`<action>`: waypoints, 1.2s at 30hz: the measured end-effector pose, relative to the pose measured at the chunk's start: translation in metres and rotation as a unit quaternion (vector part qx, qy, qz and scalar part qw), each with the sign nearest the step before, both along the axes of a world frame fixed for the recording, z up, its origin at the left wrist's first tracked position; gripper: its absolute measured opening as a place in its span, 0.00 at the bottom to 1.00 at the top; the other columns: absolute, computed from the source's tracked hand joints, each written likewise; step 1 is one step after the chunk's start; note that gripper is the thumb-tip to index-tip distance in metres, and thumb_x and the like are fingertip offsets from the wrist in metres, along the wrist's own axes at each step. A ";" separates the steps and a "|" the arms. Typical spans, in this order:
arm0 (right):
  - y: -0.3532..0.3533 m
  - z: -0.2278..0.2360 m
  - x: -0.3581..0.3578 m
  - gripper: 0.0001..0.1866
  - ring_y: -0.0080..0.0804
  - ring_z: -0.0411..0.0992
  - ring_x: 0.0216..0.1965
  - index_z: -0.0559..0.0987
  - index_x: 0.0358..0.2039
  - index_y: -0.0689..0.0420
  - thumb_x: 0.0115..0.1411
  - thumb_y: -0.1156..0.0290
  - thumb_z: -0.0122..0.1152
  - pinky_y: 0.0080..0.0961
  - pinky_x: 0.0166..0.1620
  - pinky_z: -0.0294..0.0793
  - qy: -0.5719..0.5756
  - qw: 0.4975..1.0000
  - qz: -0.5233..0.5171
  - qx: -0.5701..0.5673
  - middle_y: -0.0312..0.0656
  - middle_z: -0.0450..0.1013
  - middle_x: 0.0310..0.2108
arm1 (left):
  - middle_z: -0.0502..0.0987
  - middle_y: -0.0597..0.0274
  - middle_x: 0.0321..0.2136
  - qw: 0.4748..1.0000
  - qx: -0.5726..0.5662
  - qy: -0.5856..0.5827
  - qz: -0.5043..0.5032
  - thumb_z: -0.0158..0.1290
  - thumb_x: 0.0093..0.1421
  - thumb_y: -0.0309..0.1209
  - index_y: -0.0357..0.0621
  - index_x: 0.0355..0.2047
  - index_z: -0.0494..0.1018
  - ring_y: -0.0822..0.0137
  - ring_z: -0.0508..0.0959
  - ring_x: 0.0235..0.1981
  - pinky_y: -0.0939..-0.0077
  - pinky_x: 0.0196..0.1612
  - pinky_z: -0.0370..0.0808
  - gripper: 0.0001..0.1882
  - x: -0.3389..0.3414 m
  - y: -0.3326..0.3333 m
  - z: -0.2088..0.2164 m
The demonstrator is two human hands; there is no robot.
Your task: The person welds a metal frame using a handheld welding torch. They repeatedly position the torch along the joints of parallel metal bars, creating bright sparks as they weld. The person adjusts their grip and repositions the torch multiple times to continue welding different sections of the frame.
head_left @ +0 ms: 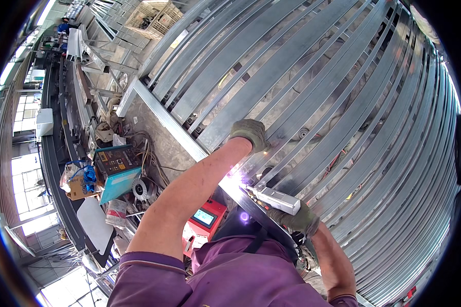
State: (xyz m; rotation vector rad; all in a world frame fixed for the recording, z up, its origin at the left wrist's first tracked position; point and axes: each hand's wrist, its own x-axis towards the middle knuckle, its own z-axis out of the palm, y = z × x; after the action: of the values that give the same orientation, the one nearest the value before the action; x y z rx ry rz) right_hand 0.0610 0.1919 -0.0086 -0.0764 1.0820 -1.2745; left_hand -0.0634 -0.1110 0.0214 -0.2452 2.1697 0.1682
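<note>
My left hand [249, 134], in a grey-green work glove, rests with curled fingers on a flat metal bar [276, 122] of a large slatted frame. My right hand [303, 219], gloved alike, is closed around a silver, boxy welding torch [279, 199]. The torch tip points left at the frame's edge rail [192, 146]. A bright white-violet arc [235, 179] burns there, below my left hand, and its glare hides the joint. Parts of the right fingers are hidden behind the torch.
Long parallel slats [394, 169] spread far and right, with gaps onto the floor. A red machine with a lit screen [206, 217] stands near my body. Leftward are a teal-and-black power unit [119, 171], cables [151, 153] and a wire spool [141, 189]. A crate [153, 19] sits far off.
</note>
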 end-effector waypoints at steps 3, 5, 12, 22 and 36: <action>0.005 -0.017 0.008 0.28 0.27 0.82 0.60 0.79 0.68 0.54 0.71 0.61 0.75 0.26 0.67 0.83 -0.083 0.996 -0.028 0.000 0.40 0.83 0.61 | 0.87 0.51 0.57 1.000 -0.002 -0.001 -0.002 0.64 0.61 0.68 0.48 0.58 0.85 0.51 0.86 0.60 0.55 0.62 0.82 0.39 -0.001 0.002 0.003; 0.006 -0.019 0.010 0.28 0.28 0.83 0.60 0.80 0.68 0.54 0.71 0.61 0.76 0.26 0.66 0.83 -0.080 0.996 -0.036 -0.006 0.40 0.84 0.61 | 0.87 0.52 0.57 1.000 0.000 0.002 -0.004 0.64 0.61 0.68 0.48 0.58 0.85 0.51 0.86 0.60 0.55 0.62 0.82 0.40 -0.001 0.002 0.002; 0.005 0.010 0.000 0.28 0.28 0.84 0.58 0.83 0.65 0.55 0.68 0.61 0.79 0.28 0.62 0.84 0.162 0.986 0.025 0.030 0.41 0.86 0.57 | 0.87 0.52 0.57 1.000 0.002 0.012 0.000 0.65 0.61 0.67 0.47 0.58 0.85 0.51 0.86 0.60 0.55 0.62 0.82 0.39 0.001 0.001 0.002; 0.002 0.029 -0.008 0.29 0.28 0.84 0.59 0.81 0.67 0.55 0.69 0.60 0.78 0.27 0.63 0.84 0.118 0.992 0.017 0.039 0.41 0.85 0.59 | 0.88 0.51 0.55 1.000 0.000 0.002 0.000 0.65 0.61 0.67 0.47 0.57 0.86 0.51 0.87 0.58 0.55 0.60 0.82 0.39 0.000 0.000 -0.001; 0.003 0.037 -0.012 0.27 0.28 0.81 0.63 0.76 0.70 0.56 0.76 0.61 0.69 0.25 0.68 0.82 0.046 0.998 0.028 0.030 0.42 0.82 0.63 | 0.87 0.53 0.56 1.000 0.001 0.004 0.003 0.64 0.62 0.67 0.48 0.59 0.85 0.52 0.86 0.59 0.55 0.62 0.82 0.39 0.001 -0.001 0.000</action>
State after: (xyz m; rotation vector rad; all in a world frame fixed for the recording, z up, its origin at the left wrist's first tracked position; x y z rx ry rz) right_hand 0.0493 0.1953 0.0287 -0.1204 1.1882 -1.1974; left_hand -0.0627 -0.1117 0.0217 -0.2489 2.1774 0.1753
